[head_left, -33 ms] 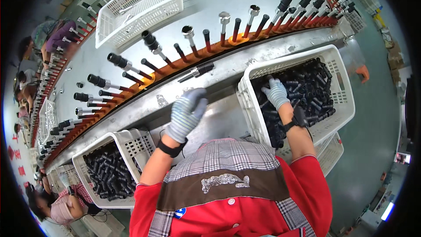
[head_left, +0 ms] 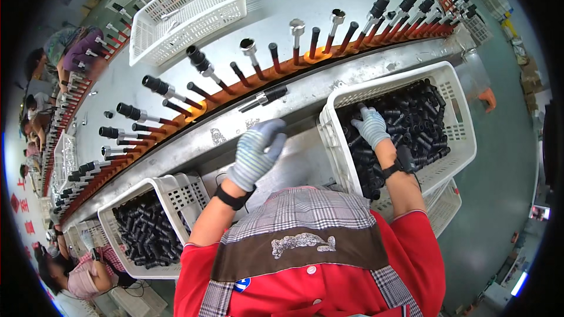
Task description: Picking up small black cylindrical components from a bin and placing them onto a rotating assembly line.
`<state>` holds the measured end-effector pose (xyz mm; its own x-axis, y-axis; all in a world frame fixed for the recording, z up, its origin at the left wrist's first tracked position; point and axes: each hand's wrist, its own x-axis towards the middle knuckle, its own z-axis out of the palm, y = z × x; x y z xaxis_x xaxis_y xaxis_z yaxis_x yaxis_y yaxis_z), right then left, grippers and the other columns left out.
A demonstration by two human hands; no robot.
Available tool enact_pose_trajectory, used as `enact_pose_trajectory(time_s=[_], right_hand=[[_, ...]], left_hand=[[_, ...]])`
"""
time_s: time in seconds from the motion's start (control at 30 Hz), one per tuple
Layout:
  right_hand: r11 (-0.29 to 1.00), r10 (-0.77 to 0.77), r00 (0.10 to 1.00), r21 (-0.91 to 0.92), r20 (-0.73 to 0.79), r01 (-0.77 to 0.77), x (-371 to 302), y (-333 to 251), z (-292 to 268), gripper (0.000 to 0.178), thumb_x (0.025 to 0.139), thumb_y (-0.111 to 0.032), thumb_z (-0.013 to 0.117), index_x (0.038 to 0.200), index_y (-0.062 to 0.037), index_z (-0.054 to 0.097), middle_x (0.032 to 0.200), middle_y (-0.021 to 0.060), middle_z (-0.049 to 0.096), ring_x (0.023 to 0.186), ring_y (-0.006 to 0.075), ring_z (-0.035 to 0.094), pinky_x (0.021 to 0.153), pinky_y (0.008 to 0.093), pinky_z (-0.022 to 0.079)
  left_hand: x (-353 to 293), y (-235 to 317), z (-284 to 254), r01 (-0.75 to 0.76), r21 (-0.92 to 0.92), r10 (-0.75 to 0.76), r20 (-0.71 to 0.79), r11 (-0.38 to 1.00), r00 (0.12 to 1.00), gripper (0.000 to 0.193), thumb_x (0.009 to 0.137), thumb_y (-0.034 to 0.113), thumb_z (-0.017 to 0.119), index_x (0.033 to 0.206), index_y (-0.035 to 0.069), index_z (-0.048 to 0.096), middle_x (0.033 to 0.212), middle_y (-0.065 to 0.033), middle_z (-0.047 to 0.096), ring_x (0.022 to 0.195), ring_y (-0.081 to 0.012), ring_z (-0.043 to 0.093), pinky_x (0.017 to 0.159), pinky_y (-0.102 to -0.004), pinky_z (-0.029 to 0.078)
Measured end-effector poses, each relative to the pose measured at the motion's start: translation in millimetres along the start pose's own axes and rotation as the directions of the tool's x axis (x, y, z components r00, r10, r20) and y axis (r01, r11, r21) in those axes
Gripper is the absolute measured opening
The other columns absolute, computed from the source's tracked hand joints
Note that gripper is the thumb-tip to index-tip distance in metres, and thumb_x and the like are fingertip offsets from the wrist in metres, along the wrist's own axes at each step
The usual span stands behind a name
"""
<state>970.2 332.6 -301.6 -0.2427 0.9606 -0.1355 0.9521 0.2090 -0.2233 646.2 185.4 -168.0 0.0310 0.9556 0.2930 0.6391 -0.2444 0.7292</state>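
Note:
My left hand (head_left: pixel 258 154), in a striped knit glove, is raised over the metal ledge's near side. Its fingers reach forward with the thumb apart, and nothing shows in it. To the right, my right hand (head_left: pixel 372 127), gloved alike, dips into a white plastic crate (head_left: pixel 464 118) heaped with black ribbed plastic sleeves (head_left: pixel 420 120). Its thumb and fingers curl about a black sleeve at the heap's left side; the fingertips are partly hidden. A metal socket piece with a black sleeve (head_left: pixel 264 98) lies on the ledge (head_left: pixel 317 85) ahead of my left hand.
Beyond the ledge runs a curved orange track (head_left: pixel 282 71) of upright dark-red rods, several topped with metal sockets or black sleeves. A second crate (head_left: pixel 106 223) of black sleeves stands at left. A white basket (head_left: pixel 194 26) sits on the table. Other people work at far left.
My left hand has shifted slightly right, and its thumb shows more clearly apart. The nearby rods have moved a little left along the track. My right hand stays in the crate.

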Motion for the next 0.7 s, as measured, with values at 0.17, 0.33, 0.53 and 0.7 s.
enact_pose_trajectory(time_s=[0.17, 0.33, 0.53, 0.7], right_hand=[[0.992, -0.122, 0.992, 0.014, 0.021, 0.122, -14.1, 10.4, -18.6, 0.038, 0.079, -0.035, 0.07, 0.105, -0.0088, 0.063, 0.096, 0.0178, 0.065, 0.091, 0.0363, 0.063, 0.079, 0.0462, 0.051], [0.987, -0.15, 0.987, 0.065, 0.064, 0.146, -52.7, -51.4, -126.6, 0.028, 0.078, -0.033, 0.07, 0.086, -0.0062, 0.065, 0.081, 0.0186, 0.066, 0.083, 0.0368, 0.064, 0.074, 0.0472, 0.05], [0.875, -0.429, 0.893, 0.309, 0.136, 0.373, -83.5, -127.0, -180.4, 0.032, 0.083, -0.03, 0.066, 0.09, 0.0015, 0.064, 0.074, 0.0182, 0.065, 0.069, 0.0319, 0.065, 0.065, 0.0386, 0.051], [0.297, -0.366, 0.914, 0.953, 0.173, -0.062, -85.7, -167.3, -186.3, 0.041, 0.093, -0.02, 0.058, 0.124, 0.0065, 0.054, 0.081, 0.0046, 0.062, 0.075, 0.0087, 0.056, 0.073, 0.0235, 0.048]], left_hand=[[39.1, 31.9, 35.4, -0.264, -0.024, 0.265, 0.123, 0.964, 0.956, 0.018, 0.083, 0.011, 0.064, 0.101, 0.005, 0.064, 0.097, -0.0134, 0.067, 0.089, -0.0316, 0.064, 0.078, -0.0399, 0.052], [63.0, 65.5, 43.4, -0.438, 0.081, 0.42, 0.173, 0.895, 0.891, 0.045, 0.077, 0.018, 0.069, 0.117, 0.002, 0.058, 0.111, -0.0172, 0.061, 0.106, -0.0345, 0.058, 0.092, -0.043, 0.046], [53.6, 78.8, 37.0, -0.335, 0.253, 0.25, 0.317, 0.908, 0.915, 0.06, 0.074, 0.011, 0.066, 0.129, -0.002, 0.047, 0.087, -0.0133, 0.063, 0.078, -0.0299, 0.064, 0.069, -0.0388, 0.053], [93.2, -1.4, -64.1, 0.005, -0.579, -0.234, -0.321, 0.815, 0.918, 0.019, 0.091, 0.02, 0.065, 0.103, 0.006, 0.065, 0.086, -0.0039, 0.069, 0.067, -0.0087, 0.054, 0.061, -0.0235, 0.044]])
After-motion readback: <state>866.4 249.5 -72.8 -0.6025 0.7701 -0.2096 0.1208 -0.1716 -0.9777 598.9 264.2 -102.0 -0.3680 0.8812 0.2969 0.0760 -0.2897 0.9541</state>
